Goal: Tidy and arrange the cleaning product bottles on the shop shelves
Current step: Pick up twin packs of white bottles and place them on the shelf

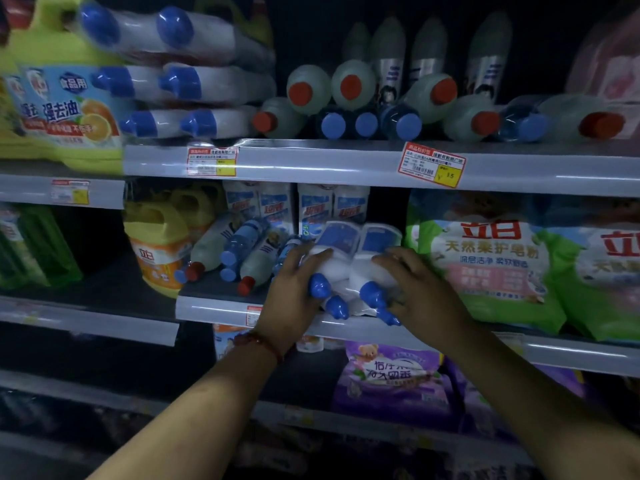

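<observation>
A shrink-wrapped twin pack of white bottles with blue angled caps (349,271) lies on top of another such pack at the front of the middle shelf (214,308), caps toward me. My left hand (291,289) grips its left side and my right hand (412,285) grips its right side, fingers curled over the wrap. More white twin packs (294,206) stand upright behind. To the left, several loose clear bottles with blue and red caps (239,254) lie on their sides.
The upper shelf (346,164) carries stacked white twin packs (180,81) and lying red- and blue-capped bottles (346,98). A yellow jug (156,251) stands at left, green detergent bags (495,271) at right, a purple bag (391,379) below.
</observation>
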A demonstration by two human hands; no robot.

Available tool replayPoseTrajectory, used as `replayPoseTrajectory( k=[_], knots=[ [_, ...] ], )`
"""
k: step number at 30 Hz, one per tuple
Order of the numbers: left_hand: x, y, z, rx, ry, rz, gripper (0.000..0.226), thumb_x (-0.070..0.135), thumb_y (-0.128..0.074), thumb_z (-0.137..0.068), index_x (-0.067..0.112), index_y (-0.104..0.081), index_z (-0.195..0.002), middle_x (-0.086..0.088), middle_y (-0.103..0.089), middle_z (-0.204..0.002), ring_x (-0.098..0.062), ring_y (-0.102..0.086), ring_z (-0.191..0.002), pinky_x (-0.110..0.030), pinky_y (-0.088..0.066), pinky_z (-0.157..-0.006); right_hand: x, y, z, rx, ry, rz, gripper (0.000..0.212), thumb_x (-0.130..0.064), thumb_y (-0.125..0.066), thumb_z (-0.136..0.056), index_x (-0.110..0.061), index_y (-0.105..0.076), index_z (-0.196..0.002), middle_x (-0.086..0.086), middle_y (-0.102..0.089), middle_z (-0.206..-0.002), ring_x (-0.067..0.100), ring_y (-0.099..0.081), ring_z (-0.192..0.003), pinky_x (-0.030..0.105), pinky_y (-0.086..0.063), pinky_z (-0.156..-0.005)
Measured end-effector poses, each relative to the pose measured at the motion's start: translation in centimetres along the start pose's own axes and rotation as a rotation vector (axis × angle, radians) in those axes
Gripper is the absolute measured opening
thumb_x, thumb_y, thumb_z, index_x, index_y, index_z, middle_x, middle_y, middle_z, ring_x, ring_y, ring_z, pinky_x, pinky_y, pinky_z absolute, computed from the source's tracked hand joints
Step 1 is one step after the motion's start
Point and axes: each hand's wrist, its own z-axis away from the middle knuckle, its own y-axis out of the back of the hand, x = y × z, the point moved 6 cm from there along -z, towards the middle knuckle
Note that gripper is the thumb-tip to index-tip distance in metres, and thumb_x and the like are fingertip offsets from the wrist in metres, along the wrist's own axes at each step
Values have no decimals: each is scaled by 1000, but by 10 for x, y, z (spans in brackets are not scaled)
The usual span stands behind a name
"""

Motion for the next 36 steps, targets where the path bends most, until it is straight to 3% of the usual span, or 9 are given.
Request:
replayPoseTrajectory(
  k=[4, 7, 10, 14, 18, 20, 23, 28, 36],
  knots=[
    [11, 20, 10, 105, -65, 111, 46, 11, -76, -87, 10, -66, -133, -15, -54, -139, -16, -53, -132, -24, -42, -112, 3, 6, -6, 44, -111, -210, 98, 1, -77, -69, -28, -37, -154, 1, -38, -156, 26, -45, -136, 40, -46, -106],
    [25, 42, 12, 171, -73, 184, 42, 9, -82, -85, 10, -71, -125, -8, -64, -130, -16, -59, -126, -31, -49, -104, -7, 13, -13, 90, -62, -359, 76, -12, -66, -73, -26, -48, -146, -7, -48, -149, 10, -47, -135, 28, -39, -112],
    [31, 69, 5, 211, -5, 330, 38, 14, -86, -82, 14, -70, -117, -1, -70, -114, -17, -68, -106, -36, -56, -88, -23, 24, -26, 87, -92, -531, 53, -23, -71, -80, -38, -58, -129, -23, -61, -127, -10, -56, -116, 18, -46, -97],
    [36, 102, -6, 309, 85, 512, 49, 9, -79, -86, 4, -55, -128, -1, -66, -116, -10, -68, -103, -24, -55, -86, -50, 40, -39, 137, -144, -658, 51, -28, -87, -77, -28, -64, -122, -14, -71, -111, -1, -66, -100, 18, -52, -85],
    [29, 120, -6, 147, 174, 481, 63, 17, -76, -89, 13, -46, -145, 0, -63, -134, -12, -63, -120, -24, -55, -92, -84, 50, -45, 126, -209, -935, 45, -24, -84, -79, -26, -65, -120, -9, -76, -110, 8, -72, -102, 32, -59, -86],
    [23, 120, 8, 40, 281, 484, 55, 30, -74, -88, 18, -54, -138, 8, -70, -126, -6, -66, -115, -25, -58, -88, -99, 49, -43, 84, -255, -1070, 37, -23, -80, -84, -21, -67, -119, -1, -77, -108, 18, -75, -98, 41, -61, -83],
    [24, 112, 42, -58, 485, 747, 37, 38, -65, -90, 22, -65, -123, 5, -77, -116, -15, -73, -107, -37, -60, -94, -120, 43, -34, 20, -316, -1249, 26, -20, -73, -89, -10, -68, -113, 10, -78, -104, 29, -76, -93, 45, -62, -79],
    [27, 119, 74, 125, 601, 973, 31, 32, -62, -99, 12, -64, -122, -16, -76, -112, -37, -75, -101, -49, -62, -84, -145, 25, -20, -112, -382, -1365, 16, -20, -65, -94, -11, -68, -107, 12, -78, -103, 29, -76, -92, 35, -62, -71],
    [12, 99, 98, 162, 833, 906, 34, 37, -66, -96, 9, -73, -114, -10, -80, -97, -28, -78, -88, -35, -61, -71, -137, -15, -5, -256, -552, -1398, 26, -20, -65, -96, -11, -68, -120, 13, -76, -112, 30, -73, -102, 44, -60, -89]
  ],
)
